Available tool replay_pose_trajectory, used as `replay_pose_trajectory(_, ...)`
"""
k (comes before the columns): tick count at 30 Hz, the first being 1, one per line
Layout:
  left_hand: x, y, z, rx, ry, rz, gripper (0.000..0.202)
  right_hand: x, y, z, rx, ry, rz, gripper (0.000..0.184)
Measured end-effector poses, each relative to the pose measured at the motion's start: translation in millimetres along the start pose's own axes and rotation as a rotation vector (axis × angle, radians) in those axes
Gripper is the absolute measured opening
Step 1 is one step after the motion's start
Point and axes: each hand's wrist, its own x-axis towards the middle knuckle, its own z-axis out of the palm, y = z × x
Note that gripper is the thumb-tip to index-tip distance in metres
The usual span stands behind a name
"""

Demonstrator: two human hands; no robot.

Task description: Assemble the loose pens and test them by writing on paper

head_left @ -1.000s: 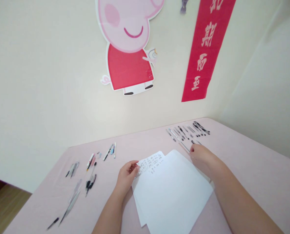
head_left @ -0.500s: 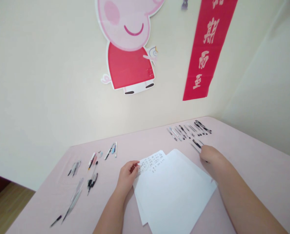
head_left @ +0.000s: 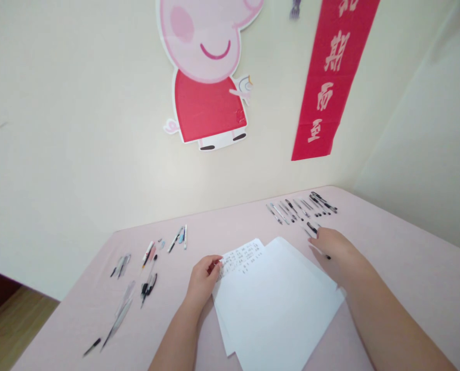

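Observation:
My left hand (head_left: pixel 203 279) rests at the left edge of the handwritten sheet (head_left: pixel 235 259), its fingers curled in and the fingertips on the paper's edge. A blank white sheet (head_left: pixel 278 304) overlaps most of the written one. Over the table to the right of the paper, my right hand (head_left: pixel 336 250) has its fingers closed around a slim pen (head_left: pixel 324 253), whose dark end pokes out below them. Part of that pen is hidden by the fingers. Another black pen (head_left: pixel 312 227) lies just beyond the fingertips.
A row of several pens (head_left: pixel 292 210) lies at the back right of the pink table (head_left: pixel 222 226). Scattered on the left are more pens and markers (head_left: pixel 182 237), black pens (head_left: pixel 148 288), and a pen cap (head_left: pixel 92 347). Behind stands a wall with a pig cutout (head_left: pixel 210 108) and a red banner (head_left: pixel 323 98).
The view has shifted slightly. My right hand's fingers have moved a little, and more of the slim pen shows beneath them. My left hand and the paper stay put.

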Motion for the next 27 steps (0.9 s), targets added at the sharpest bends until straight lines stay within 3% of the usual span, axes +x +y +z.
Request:
replay_pose_trajectory(5,-1.4,1.9,-1.5,0.013,-0.003,0.0,0.023,-5.0,-41.7,-5.8,0.095,-0.076,-0.092,0.022)
replay_pose_trajectory(10,-2.1,2.3,-1.5,-0.002,0.021,0.004,0.022,-21.3,-83.9,6.4,0.189,-0.099,-0.315,0.018)
replay_pose_trajectory(16,13.8,-8.2,-12.4,-0.032,0.172,-0.056,0.025,-48.8,-117.4,14.0,0.296,-0.073,-0.496,0.015)
replay_pose_trajectory(18,26.4,-14.4,-21.0,0.091,0.29,0.003,0.024,-55.7,-125.2,12.3,0.33,-0.061,-0.564,0.015)
replay_pose_trajectory(21,46.9,-20.8,-34.7,0.492,0.421,0.129,0.029,-63.3,-133.2,11.4,0.382,-0.075,-0.651,0.015)
replay_pose_trajectory(27,71.0,-20.1,-52.4,0.956,0.448,0.046,0.035,-69.2,-138.3,20.6,0.411,-0.116,-0.708,0.016)
